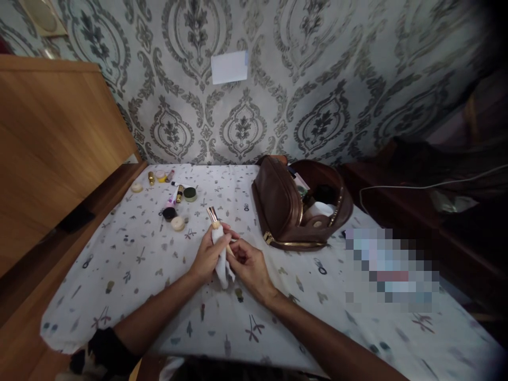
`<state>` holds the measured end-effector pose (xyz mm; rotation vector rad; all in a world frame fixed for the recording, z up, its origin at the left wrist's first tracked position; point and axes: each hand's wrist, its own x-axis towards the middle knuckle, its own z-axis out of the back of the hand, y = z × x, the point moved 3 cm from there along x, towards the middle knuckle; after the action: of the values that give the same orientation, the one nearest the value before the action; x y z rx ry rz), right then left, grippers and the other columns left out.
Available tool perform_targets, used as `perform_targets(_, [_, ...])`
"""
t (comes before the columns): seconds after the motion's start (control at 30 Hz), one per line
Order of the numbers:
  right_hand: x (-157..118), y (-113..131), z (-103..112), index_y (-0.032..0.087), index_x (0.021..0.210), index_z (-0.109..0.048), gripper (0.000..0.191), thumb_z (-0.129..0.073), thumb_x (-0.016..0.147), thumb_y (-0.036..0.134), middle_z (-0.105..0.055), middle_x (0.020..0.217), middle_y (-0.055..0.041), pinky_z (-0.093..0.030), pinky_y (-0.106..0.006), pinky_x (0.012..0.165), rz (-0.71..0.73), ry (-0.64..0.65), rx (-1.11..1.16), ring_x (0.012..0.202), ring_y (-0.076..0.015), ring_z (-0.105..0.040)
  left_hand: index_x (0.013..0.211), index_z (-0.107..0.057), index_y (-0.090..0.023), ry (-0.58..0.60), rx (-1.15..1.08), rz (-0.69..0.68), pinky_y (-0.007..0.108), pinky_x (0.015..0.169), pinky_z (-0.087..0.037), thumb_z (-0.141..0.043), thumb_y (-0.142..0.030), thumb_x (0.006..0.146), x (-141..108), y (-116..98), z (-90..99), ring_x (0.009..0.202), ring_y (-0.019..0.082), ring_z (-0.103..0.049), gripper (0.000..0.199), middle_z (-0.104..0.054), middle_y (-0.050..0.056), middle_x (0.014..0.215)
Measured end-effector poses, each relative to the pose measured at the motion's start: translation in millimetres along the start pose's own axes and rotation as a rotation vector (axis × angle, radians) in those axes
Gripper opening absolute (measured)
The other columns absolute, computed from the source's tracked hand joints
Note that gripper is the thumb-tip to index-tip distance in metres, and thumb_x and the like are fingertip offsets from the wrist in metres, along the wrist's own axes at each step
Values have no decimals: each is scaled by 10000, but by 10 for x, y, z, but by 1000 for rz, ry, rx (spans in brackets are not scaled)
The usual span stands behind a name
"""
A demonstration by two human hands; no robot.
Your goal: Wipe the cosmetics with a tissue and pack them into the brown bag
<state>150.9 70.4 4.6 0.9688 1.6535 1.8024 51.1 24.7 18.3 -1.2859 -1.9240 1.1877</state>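
Note:
Near the middle of the table, my left hand (209, 255) is closed around a white cloth (220, 264) with slim gold-tipped sticks (212, 215) standing out of its top, perhaps brush handles. My right hand (250, 264) touches the cloth from the right, its fingers pinched on a thin light-coloured piece at the cloth's edge; what this piece is, I cannot make out. Beyond the hands to the right stands a brown bag (278, 203), unzipped, with a white round item (322, 209) and other things inside.
Several small jars and tubes lie at the back left, among them a dark green-lidded jar (190, 193), a black-lidded jar (169, 213) and a cream jar (178, 224). A blurred-out flat item (391, 264) lies at the right. A wooden cabinet (59, 153) borders the left.

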Motion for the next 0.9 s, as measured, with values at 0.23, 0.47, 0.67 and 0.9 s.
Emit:
perform_targets(0.23, [-17,19,18,184,735,-588,193,-639,797,359,-541,631,28,-356,-224,532,-21,31,-71,556,-102,-455,1110,-563,-228,-157,65,-109,232,649,-518,-683,-562,808,86,-144,144,709,124,-624,466,-668,15,899])
perform_targets(0.47, [-38,28,9,184,779,-577,343,-630,835,519,-556,611,33,-378,-232,531,-84,120,22,530,-106,-513,847,-642,-161,-327,135,-209,174,463,-372,-796,-525,674,202,-386,324,524,68,-457,432,-534,-36,669])
perform_targets(0.67, [-13,-31,-40,189,776,-522,470,-791,671,559,-673,667,4,-290,-198,426,-403,204,440,423,-74,-498,860,-671,-137,-289,113,-223,176,482,-384,-815,-466,654,226,-408,335,525,69,-477,414,-575,-21,662])
perform_targets(0.9, [-16,-7,-50,176,738,-541,468,-880,590,464,-674,618,6,-275,-182,426,-562,204,636,419,-61,-497,858,-668,-148,-284,73,-207,186,497,-410,-819,-460,645,231,-413,313,528,80,-513,406,-596,-19,655])
